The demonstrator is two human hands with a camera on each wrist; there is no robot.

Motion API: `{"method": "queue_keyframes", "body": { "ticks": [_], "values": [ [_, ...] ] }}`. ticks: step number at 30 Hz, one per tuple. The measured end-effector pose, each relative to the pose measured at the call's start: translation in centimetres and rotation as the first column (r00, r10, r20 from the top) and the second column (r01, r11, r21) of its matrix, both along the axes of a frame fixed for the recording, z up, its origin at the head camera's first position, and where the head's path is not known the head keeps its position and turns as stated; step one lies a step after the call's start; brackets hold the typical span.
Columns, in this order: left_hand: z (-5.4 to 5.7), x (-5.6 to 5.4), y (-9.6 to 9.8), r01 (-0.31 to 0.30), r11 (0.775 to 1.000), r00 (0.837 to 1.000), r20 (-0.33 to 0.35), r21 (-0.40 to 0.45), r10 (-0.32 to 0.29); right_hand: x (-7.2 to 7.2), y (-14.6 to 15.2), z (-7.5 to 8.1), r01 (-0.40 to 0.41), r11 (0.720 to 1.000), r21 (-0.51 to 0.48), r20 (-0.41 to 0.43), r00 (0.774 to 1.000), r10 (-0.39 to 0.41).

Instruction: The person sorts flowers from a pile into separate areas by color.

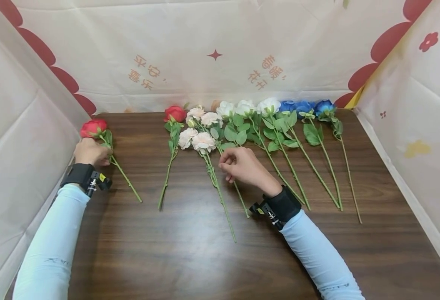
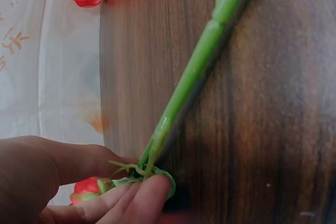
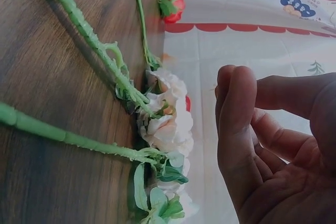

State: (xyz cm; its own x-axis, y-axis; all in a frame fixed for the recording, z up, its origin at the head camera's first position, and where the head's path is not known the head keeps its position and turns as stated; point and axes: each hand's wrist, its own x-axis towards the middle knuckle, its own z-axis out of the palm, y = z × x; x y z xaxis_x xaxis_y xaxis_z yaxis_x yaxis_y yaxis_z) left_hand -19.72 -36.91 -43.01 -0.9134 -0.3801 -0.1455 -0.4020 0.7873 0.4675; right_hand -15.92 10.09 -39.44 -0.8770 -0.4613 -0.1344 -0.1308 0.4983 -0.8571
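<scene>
At the table's far left, my left hand (image 1: 90, 152) pinches a red rose (image 1: 93, 127) by its stem, just below the bloom. In the left wrist view the green stem (image 2: 194, 61) slants up from between thumb and fingers, close over the wood. My right hand (image 1: 244, 166) hovers above the stems near the middle, its fingers loosely bent and holding nothing. Beneath and beside it lie a spray of pale pink flowers (image 1: 203, 142) and white roses (image 1: 245, 107). A second red rose (image 1: 175, 113) lies left of the pink spray.
Several blue roses (image 1: 324, 107) lie at the right end of the row, blooms toward the back. The brown wooden table (image 1: 160, 254) is bordered by a printed cloth backdrop (image 1: 205, 25) behind and on both sides.
</scene>
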Motion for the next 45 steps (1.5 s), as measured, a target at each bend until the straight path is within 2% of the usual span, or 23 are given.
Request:
{"method": "queue_keyframes", "body": {
  "ticks": [8, 14, 19, 22, 27, 29, 31, 34, 36, 40, 45],
  "values": [
    [0.0, 0.3, 0.1, -0.026, 0.998, 0.999, 0.021, 0.061, 0.025, -0.2, -0.1, -0.2, -0.008, 1.000, 0.018, -0.010, 1.000, 0.008],
    [0.2, 0.7, 0.1, -0.001, 0.996, 0.999, 0.039, 0.086, -0.002, -0.1, -0.1, -0.4, -0.012, 0.999, 0.035, -0.009, 1.000, 0.012],
    [0.4, 0.9, 0.0, -0.008, 0.992, 0.997, 0.071, 0.126, -0.001, -0.1, 0.0, -0.5, -0.015, 0.999, 0.038, -0.013, 1.000, 0.016],
    [1.0, 1.3, 0.2, -0.006, 0.991, 0.996, 0.085, 0.135, -0.006, -0.1, 0.0, -0.6, -0.018, 0.999, 0.040, -0.017, 1.000, 0.019],
    [2.5, 2.1, 0.6, 0.010, 0.984, 0.999, 0.050, 0.177, -0.020, -0.2, 0.1, -0.6, -0.019, 0.999, 0.037, -0.022, 1.000, 0.020],
    [3.1, 2.3, 0.9, 0.022, 0.988, 0.999, 0.029, 0.152, -0.027, -0.3, 0.2, -0.5, -0.015, 0.999, 0.030, -0.026, 1.000, 0.016],
    [3.8, 2.6, 1.3, 0.041, 0.995, 0.999, 0.008, 0.089, -0.042, -0.4, 0.4, -0.5, -0.009, 1.000, 0.021, -0.030, 1.000, 0.009],
    [4.8, 3.0, 2.4, 0.071, 0.996, 0.997, -0.025, 0.059, -0.070, -0.5, 0.7, -0.3, 0.002, 1.000, 0.016, -0.035, 0.999, -0.002],
    [5.3, 3.2, 3.4, 0.094, 0.993, 0.995, -0.046, 0.071, -0.091, -0.5, 0.7, -0.3, 0.007, 1.000, 0.018, -0.030, 1.000, -0.006],
    [5.7, 3.7, 6.4, 0.132, 0.976, 0.989, -0.086, 0.172, -0.118, -0.5, 0.7, -0.2, 0.012, 1.000, 0.020, -0.028, 1.000, -0.011],
    [5.6, 4.2, 11.1, 0.200, 0.938, 0.977, -0.130, 0.284, -0.169, -0.4, 0.5, -0.4, 0.018, 1.000, 0.001, -0.046, 0.999, -0.018]
  ]
}}
